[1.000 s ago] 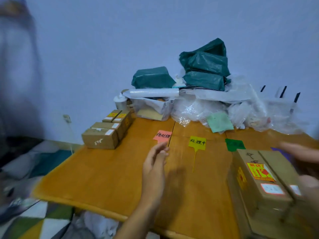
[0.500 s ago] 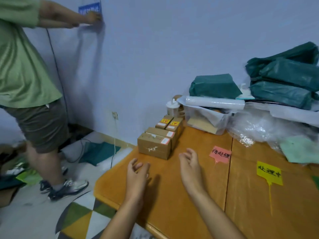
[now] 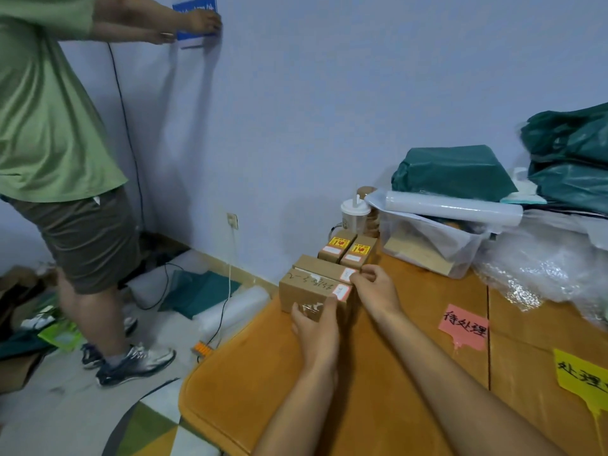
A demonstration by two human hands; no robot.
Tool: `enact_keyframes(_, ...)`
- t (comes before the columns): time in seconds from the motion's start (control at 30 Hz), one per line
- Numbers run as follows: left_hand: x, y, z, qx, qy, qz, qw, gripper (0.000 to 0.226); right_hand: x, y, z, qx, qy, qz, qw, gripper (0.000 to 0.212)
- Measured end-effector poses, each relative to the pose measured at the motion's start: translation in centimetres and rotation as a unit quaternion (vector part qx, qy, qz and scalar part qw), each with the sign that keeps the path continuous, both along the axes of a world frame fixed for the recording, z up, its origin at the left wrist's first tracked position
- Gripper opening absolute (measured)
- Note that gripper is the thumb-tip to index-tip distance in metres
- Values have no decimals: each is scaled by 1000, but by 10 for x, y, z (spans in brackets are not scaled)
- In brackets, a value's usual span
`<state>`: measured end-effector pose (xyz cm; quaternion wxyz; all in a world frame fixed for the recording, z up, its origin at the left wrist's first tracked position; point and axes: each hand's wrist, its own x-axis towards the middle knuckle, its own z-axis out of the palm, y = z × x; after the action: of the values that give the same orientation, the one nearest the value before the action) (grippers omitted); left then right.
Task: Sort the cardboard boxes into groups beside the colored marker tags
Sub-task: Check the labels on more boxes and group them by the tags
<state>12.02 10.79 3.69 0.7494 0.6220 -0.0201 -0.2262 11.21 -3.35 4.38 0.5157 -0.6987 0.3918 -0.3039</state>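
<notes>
Several small cardboard boxes stand in a row at the far left corner of the wooden table (image 3: 378,390). The nearest box (image 3: 309,286) has handwriting and a red-edged label on top. My left hand (image 3: 316,327) grips its near face and my right hand (image 3: 375,291) holds its right end. Behind it lies a second box (image 3: 324,266), then two smaller boxes with yellow stickers (image 3: 348,250). A pink marker tag (image 3: 464,327) lies to the right of my hands, and a yellow marker tag (image 3: 582,376) sits at the right edge.
A clear bin (image 3: 427,245), a plastic roll (image 3: 450,207), a cup (image 3: 353,215), bubble wrap and dark green parcels (image 3: 454,172) crowd the table's back. A person in a green shirt (image 3: 49,126) stands at the left, hands on a blue sign (image 3: 194,18). Clutter covers the floor.
The view swung left from the table's middle to its left corner. Both my hands moved forward from above the table and closed on the nearest box.
</notes>
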Motion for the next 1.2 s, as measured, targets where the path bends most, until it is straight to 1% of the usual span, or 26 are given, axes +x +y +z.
enact_keyframes(0.07,1,-3,1,9,-5,7,1000,84,-1,-1,1,0,0,9,1000,32)
enact_keyframes(0.2,4,-1,-2,17,-2,31,999,75,-8,0,2,6,-4,59,998,17)
enact_keyframes(0.3,5,7,-11,16,2,33,999,67,-20,7,4,55,-8,84,995,15)
enact_keyframes(0.43,-10,35,-12,-14,4,20,1000,52,-55,28,4,177,-13,124,976,13)
enact_keyframes(0.5,-27,54,-7,-25,6,19,999,46,-80,45,1,213,-34,137,967,12)
enact_keyframes(0.6,-58,81,7,-46,-7,14,999,38,-121,76,1,234,-92,133,959,8)
enact_keyframes(0.63,-68,91,13,-53,-17,7,998,36,-134,87,2,239,-120,129,955,11)
enact_keyframes(0.73,-92,117,30,-77,-52,-33,995,34,-173,115,10,247,-207,114,940,44)
enact_keyframes(0.77,-97,125,35,-87,-59,-57,993,35,-186,123,13,248,-232,108,934,52)
enact_keyframes(0.83,-104,135,47,-114,-66,-118,984,37,-210,134,20,241,-269,107,926,60)
enact_keyframes(0.93,-114,142,52,-143,-74,-179,971,36,-241,145,28,208,-303,122,922,58)
enact_keyframes(1.0,-121,142,54,-165,-83,-191,964,37,-257,150,35,178,-315,127,923,61)
enact_keyframes(1.1,-132,139,56,-208,-95,-192,954,43,-277,158,44,119,-312,123,935,74)
enact_keyframes(1.2,-139,134,56,-245,-119,-187,944,49,-289,161,52,43,-309,107,944,69)
